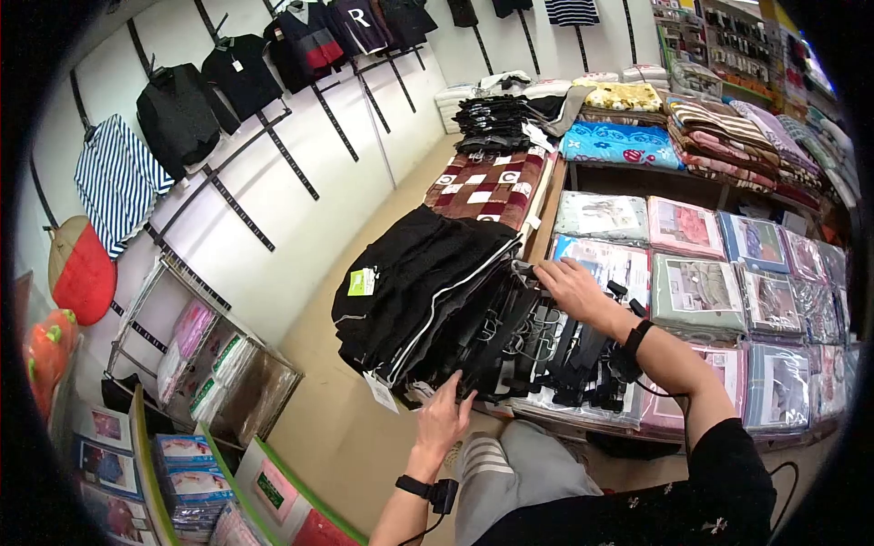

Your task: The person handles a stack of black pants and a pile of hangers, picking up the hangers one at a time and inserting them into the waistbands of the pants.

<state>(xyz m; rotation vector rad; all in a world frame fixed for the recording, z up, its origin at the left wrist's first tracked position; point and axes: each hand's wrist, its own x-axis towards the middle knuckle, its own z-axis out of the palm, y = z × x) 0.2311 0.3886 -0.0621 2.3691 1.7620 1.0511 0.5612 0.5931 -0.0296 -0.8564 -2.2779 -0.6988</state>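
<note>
One pile of black garments (428, 282) is lying left of the bagged bedding (696, 285), its long axis slanting from far right to near left — its hanger side is facing right. Two hands are touching its ends: the right hand (574, 288) at the far one, the left hand (442, 420) at the near — whether either is gripping, I cannot tell. One green tag (361, 282) is showing; the black hangers (537, 341) are overlapping too much to count.

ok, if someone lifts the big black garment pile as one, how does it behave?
Likely floppy: the black garment pile slumps in soft folds. Probably fairly heavy, given its many layers. It may snag too, since black hangers with metal hooks lie jumbled along one side.
</note>
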